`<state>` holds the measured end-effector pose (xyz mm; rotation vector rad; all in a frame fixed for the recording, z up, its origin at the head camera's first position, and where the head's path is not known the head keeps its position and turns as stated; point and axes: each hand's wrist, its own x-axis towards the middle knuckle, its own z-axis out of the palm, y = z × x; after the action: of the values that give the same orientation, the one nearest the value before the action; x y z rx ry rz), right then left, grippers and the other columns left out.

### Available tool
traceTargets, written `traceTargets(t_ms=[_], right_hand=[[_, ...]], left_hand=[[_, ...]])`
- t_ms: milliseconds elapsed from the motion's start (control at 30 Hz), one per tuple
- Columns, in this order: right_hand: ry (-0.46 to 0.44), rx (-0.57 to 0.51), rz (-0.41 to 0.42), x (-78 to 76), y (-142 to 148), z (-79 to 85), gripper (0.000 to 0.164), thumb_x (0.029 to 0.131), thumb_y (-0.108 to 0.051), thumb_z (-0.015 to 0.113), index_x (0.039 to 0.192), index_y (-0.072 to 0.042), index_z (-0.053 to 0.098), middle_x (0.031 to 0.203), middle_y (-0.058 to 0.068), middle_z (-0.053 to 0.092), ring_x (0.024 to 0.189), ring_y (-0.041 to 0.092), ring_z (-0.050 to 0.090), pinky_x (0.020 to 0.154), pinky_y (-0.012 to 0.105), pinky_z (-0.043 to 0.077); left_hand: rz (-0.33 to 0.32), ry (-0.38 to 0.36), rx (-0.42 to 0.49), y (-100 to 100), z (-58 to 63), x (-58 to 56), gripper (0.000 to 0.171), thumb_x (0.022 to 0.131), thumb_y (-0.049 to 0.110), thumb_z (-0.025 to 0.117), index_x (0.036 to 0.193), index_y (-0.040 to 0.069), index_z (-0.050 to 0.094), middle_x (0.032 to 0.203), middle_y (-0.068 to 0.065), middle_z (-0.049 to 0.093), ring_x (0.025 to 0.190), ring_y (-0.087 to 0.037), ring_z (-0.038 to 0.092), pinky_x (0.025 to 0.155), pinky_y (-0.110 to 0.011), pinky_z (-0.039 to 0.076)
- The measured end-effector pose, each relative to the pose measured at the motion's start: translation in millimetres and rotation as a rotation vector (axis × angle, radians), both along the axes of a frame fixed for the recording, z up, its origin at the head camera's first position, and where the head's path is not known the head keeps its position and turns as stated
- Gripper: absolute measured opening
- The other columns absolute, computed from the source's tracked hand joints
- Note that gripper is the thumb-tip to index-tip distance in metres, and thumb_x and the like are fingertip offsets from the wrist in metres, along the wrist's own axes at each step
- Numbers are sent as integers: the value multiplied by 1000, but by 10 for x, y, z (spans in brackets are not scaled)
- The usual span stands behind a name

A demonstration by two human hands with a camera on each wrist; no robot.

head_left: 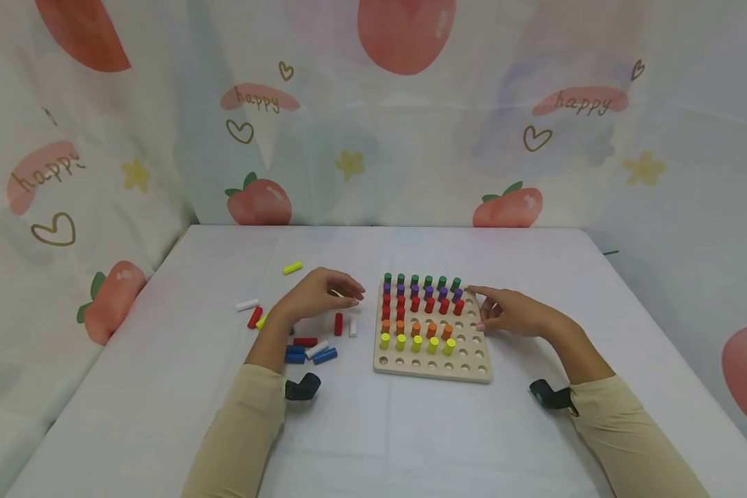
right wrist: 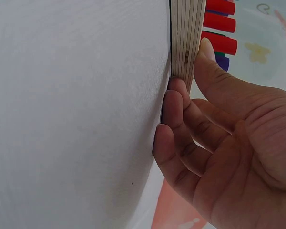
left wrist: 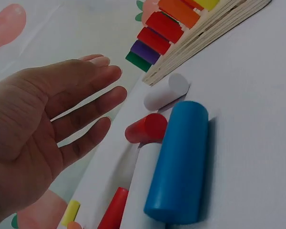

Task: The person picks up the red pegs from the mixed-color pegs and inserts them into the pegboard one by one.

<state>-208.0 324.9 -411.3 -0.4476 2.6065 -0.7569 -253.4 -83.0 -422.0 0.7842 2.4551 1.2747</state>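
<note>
Partial filling of a wooden pegboard (head_left: 432,375), which lies flat on the worktop (head_left: 436,443) between your hands. The step in hand appears to be setting pegs by colour: green, purple and red rows stand farthest from you, then a short row of two red pegs, then orange and yellow; the nearest row and the right-hand column are vacant. Your left hand (head_left: 324,294) hovers just beside the board's left side, fingers loosely extended and apart, holding nothing. Your right hand (head_left: 513,312) grips the board's right edge, thumb at the upper face and fingers curled against the side, probably to steady it. Loose pegs lie to the left, among them a red peg (head_left: 339,324) and a white peg (head_left: 353,326) close below the left hand. The next move likely calls for you to pinch one peg, turn it upright and press it squarely into a vacant hole; red would suit the short row.
</note>
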Motion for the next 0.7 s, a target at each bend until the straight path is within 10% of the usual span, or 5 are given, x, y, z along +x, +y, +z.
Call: traceTargets(t_ms=[700], right_hand=[[-9, 2, -8, -11, 21, -7, 81, 93, -22, 79, 158, -1, 36, 97, 4, 59, 94, 23, 56, 81, 36, 51]], left_hand=[[-168, -167, 27, -421, -233, -54, 40, 94, 4, 77, 131, 16, 70, 121, 4, 73, 120, -16, 64, 102, -36, 51]])
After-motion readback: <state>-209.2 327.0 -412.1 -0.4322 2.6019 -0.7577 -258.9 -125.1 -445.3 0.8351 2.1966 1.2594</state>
